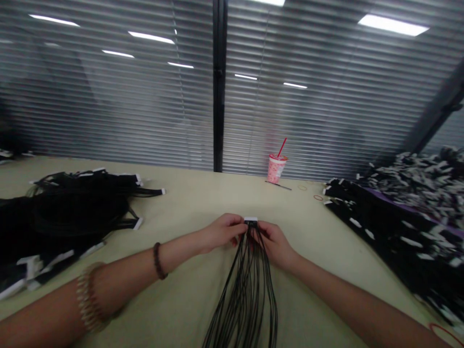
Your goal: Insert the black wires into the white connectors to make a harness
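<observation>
Between my two hands, at the middle of the table, is a wire harness point(250, 270): a white connector point(250, 219) with many thin black wires fanning down toward me. My left hand point(229, 229) pinches the connector's left end, thumb on the wires just below the white housing. On the other side, my right hand point(274, 243) has its fingers closed around the connector's right end and the wires under it. The wires hang loose past the bottom of the view.
A pile of black harnesses with white connectors point(87, 203) lies at the left. Another large heap point(406, 217) covers the right side. Toward the blinds stand a pink cup with a red straw point(277, 168) and a dark pen point(278, 185). Rubber bands point(318, 197) lie nearby.
</observation>
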Tool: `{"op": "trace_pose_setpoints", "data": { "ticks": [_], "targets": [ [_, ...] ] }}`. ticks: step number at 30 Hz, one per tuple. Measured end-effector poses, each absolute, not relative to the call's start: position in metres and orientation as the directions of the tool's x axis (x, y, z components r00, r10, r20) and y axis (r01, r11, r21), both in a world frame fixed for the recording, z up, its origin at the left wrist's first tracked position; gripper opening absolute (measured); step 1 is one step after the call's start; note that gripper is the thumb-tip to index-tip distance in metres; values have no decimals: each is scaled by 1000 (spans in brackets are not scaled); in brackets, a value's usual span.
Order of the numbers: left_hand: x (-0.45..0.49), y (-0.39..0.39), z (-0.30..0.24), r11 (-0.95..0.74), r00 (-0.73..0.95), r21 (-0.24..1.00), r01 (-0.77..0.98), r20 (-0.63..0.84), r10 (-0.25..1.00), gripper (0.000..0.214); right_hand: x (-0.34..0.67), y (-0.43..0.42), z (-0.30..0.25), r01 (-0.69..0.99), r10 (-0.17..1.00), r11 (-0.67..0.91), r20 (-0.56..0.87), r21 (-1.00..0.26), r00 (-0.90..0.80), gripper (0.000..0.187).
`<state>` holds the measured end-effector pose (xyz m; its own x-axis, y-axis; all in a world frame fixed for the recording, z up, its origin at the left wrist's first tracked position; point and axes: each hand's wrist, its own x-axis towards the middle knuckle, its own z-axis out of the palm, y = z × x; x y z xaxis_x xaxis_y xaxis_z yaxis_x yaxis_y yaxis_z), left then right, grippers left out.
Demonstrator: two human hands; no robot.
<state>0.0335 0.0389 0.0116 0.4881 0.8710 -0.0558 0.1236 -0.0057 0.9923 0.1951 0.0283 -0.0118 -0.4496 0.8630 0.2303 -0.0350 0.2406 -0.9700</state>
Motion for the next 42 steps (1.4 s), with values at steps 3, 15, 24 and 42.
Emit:
{"op": "trace_pose_setpoints", "data": {
  "ticks": [3,15,24,42],
  "targets": [
    [33,39,10,29,506,996,80,-66,860,20,194,29,-12,-51,877,216,217,-975,-429,31],
    [30,38,8,169,560,977,-129,-69,825,21,195,33,-12,-158,876,118,178,-980,-449,44],
    [27,40,12,153,559,973,-171,-32,829,22,198,32,-11,-284,868,7,147,-959,-475,42],
    [28,39,13,158,572,965,-210,-10,820,16,194,27,-9,-332,860,-10,162,-943,-485,40]
  ]
}}
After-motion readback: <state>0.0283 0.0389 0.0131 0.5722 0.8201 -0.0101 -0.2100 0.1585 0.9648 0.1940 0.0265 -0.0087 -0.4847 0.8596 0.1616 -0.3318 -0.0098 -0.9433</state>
